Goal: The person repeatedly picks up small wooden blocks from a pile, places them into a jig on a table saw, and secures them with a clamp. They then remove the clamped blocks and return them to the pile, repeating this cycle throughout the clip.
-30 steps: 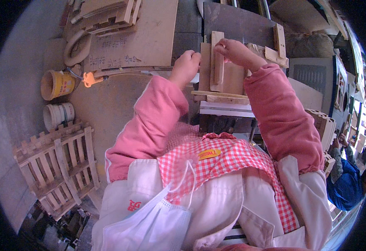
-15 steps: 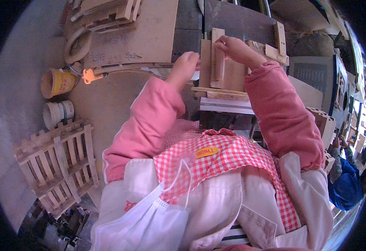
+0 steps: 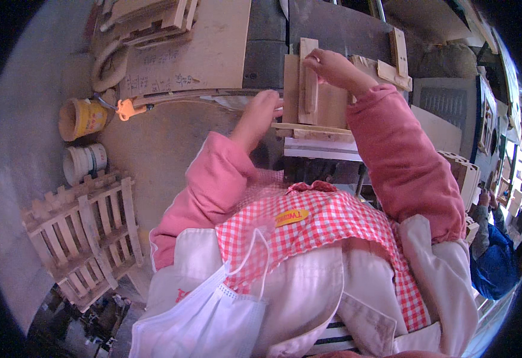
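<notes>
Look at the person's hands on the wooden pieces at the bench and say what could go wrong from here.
1. The right hand pinches the top of an upright wooden slat against a flat board; the slat may slip or shift out of line.
2. The left hand sits at the board's edge, where fingers could get pinched or pick up splinters.
3. The loose face mask hanging at the chest might swing into the work.

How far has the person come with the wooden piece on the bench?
Done: finished slatted crates lie stacked on the floor at the left. In hand: the right hand presses an upright wooden slat against a flat wooden panel on the bench, while the left hand steadies the panel's left edge. Left: this piece shows only one slat on it, so it looks far from the crates' form.
</notes>
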### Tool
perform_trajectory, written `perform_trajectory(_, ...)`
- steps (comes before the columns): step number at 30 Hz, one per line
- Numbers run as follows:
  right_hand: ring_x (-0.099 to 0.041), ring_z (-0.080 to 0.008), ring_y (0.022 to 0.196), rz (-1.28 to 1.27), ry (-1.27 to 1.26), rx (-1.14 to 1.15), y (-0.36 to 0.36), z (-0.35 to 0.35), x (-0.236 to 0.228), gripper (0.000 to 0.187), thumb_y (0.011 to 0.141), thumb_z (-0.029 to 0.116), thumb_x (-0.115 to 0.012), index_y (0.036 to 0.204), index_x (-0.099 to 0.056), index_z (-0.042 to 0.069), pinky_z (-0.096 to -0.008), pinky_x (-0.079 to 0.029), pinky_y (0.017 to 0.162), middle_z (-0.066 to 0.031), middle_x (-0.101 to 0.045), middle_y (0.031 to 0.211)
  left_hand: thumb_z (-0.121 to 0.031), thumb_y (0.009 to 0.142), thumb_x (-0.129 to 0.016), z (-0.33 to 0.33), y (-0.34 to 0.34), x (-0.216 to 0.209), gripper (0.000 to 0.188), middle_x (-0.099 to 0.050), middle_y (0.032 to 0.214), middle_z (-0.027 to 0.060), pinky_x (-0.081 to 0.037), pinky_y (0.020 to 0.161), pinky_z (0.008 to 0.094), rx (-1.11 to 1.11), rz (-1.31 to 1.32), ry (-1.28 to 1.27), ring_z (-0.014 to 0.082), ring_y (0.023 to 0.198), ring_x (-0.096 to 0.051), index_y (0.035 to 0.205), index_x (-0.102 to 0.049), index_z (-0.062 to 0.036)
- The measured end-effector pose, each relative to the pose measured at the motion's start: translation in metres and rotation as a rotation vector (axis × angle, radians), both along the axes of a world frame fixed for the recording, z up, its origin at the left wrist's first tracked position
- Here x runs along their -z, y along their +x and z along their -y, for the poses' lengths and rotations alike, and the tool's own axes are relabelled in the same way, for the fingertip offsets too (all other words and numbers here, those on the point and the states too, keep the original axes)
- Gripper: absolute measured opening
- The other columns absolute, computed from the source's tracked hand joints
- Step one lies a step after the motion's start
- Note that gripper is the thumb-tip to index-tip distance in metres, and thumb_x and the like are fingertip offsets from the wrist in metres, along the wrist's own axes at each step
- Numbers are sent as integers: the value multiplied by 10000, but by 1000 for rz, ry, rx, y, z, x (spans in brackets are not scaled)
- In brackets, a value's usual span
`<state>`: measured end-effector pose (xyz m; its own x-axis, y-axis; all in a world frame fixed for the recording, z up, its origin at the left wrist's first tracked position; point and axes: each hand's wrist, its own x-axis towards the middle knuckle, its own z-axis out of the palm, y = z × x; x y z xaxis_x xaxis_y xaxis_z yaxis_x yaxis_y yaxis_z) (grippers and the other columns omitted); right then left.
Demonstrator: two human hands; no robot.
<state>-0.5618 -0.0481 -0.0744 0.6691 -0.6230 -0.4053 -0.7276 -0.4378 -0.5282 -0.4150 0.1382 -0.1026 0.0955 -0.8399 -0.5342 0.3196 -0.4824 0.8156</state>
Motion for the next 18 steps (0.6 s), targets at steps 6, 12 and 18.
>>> perform_trajectory(6, -637, -392, 955, 29, 78, 52, -5, -1, 3, 448, 945, 377, -443, 1086, -629, -6, -443, -485, 869, -226, -667, 996, -368, 1007, -422, -11, -2, 2, 513, -546, 1252, 209, -482, 932, 374, 24, -2, 39, 276, 1121, -577, 1306, -409, 49)
perform_trajectory(12, -616, -405, 1000, 66, -2, 72, -8, -3, 18, 441, 950, 375, -421, 1110, -612, 11, -451, -472, 894, -235, -653, 1047, -360, 1011, -410, -10, -5, 0, 533, -556, 1229, 227, -480, 928, 361, 49, 77, 44, 289, 1112, -583, 1342, -375, 55)
perform_trajectory(18, -600, -416, 1028, 17, -49, 76, -5, -7, 16, 424, 962, 365, -390, 1098, -589, 17, -470, -460, 913, -243, -641, 1073, -317, 1015, -401, -16, -6, 2, 487, -554, 1237, 225, -483, 925, 347, -3, 57, 11, 288, 1094, -594, 1347, -396, 39)
